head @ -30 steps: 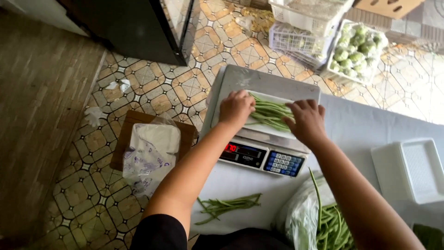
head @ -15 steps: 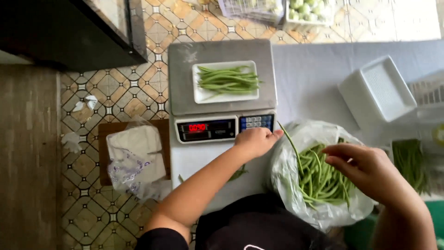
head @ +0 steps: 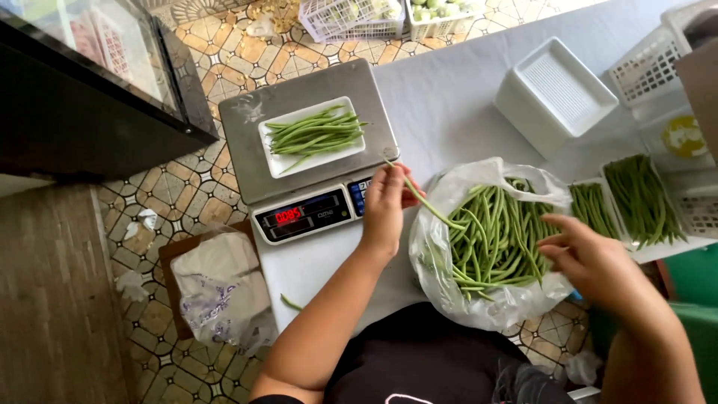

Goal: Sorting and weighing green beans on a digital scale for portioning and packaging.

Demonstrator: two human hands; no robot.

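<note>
Now my left hand (head: 385, 206), centre frame, pinches one long bean (head: 430, 203) lifted from the bag (head: 493, 239), where half a second ago it held nothing. Right hand (head: 591, 258) hovers, fingers loosely open, over the bag. Tray (head: 314, 135) on scale (head: 307, 146) awaits more.

scale keypad (head: 361, 194): mostly hidden behind left hand (head: 384, 208) | baskets (head: 351, 15) at 12 o'clock: cut off by edge | 3 o'clock crate (head: 649, 69): cut off
</note>
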